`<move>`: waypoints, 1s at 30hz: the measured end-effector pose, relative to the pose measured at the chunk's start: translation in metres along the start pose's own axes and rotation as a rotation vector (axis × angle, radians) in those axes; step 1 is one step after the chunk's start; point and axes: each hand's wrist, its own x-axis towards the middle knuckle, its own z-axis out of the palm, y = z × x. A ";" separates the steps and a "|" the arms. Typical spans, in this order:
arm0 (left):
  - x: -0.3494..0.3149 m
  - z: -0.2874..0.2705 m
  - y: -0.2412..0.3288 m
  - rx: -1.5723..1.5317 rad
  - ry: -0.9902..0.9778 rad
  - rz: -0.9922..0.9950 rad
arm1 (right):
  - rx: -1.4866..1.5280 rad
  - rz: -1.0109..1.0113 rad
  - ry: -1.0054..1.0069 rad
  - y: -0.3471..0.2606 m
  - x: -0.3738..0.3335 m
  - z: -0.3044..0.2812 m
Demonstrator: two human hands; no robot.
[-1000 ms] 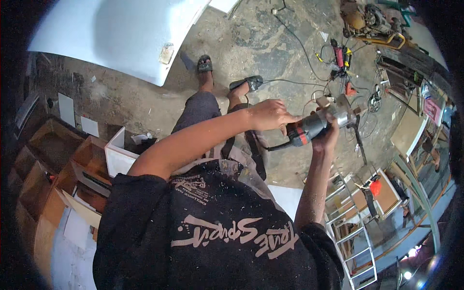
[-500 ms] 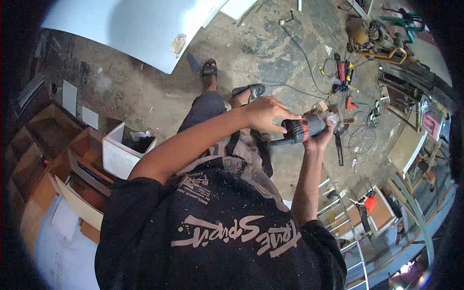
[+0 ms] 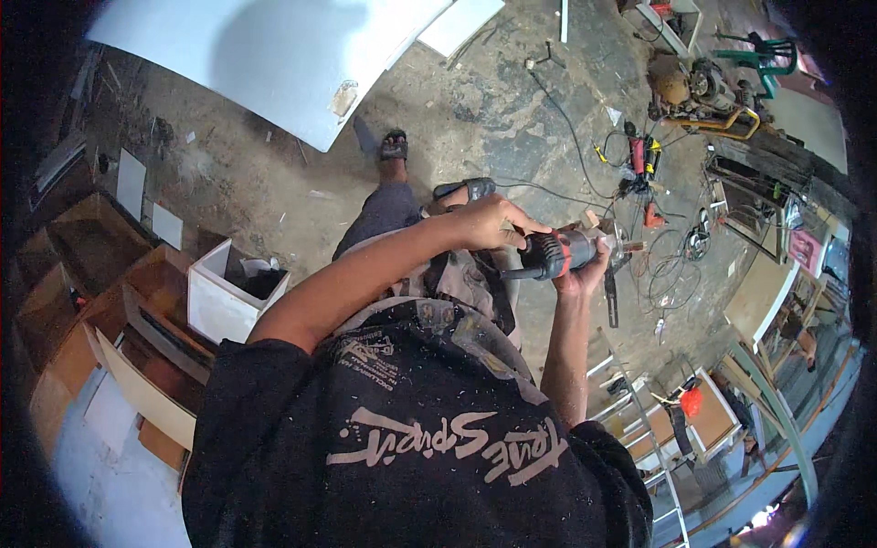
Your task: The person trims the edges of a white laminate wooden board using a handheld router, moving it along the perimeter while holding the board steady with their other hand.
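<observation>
A small trim router point(image 3: 577, 248) with a grey metal body, a red ring and a black ribbed cap is held in front of my waist, lying nearly level. My right hand point(image 3: 585, 274) wraps its body from below, near the base end. From the other side my left hand point(image 3: 493, 224) reaches over, thumb and forefinger closed about the cap end. A black cord stub point(image 3: 523, 273) sticks out of the cap towards my body. The base end points away to the right, partly behind my right fingers, and its details are hard to make out.
A large white panel point(image 3: 274, 64) lies at upper left. Red and yellow power tools point(image 3: 642, 157) and tangled cables point(image 3: 676, 265) lie on the floor at right, near a yellow-framed machine point(image 3: 708, 91). A white box point(image 3: 215, 306) and brown cabinets point(image 3: 100, 233) stand left; a ladder point(image 3: 660, 475) is lower right.
The router and both hands have shifted slightly left and towards my body, with the router's angle a little changed. The whole view has moved slightly too.
</observation>
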 end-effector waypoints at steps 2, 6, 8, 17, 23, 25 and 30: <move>0.002 -0.003 0.004 -0.098 -0.050 -0.079 | 0.029 0.001 0.000 0.000 0.002 0.002; 0.004 -0.011 0.016 -0.111 -0.141 -0.168 | 0.039 0.001 0.038 0.001 0.005 0.001; 0.003 -0.012 0.013 -0.143 -0.137 -0.160 | 0.029 0.008 0.046 0.002 0.005 0.003; -0.005 -0.052 0.069 -0.129 0.059 0.003 | 0.259 0.215 0.113 0.012 0.016 -0.016; -0.071 -0.061 0.267 -0.679 0.150 0.629 | 0.117 0.099 0.344 0.010 0.042 -0.075; -0.078 -0.051 0.301 -0.821 0.115 0.792 | 0.239 0.066 0.476 0.009 0.048 -0.085; -0.085 -0.034 0.313 -0.915 0.065 0.935 | 0.427 0.015 0.753 0.014 0.055 -0.100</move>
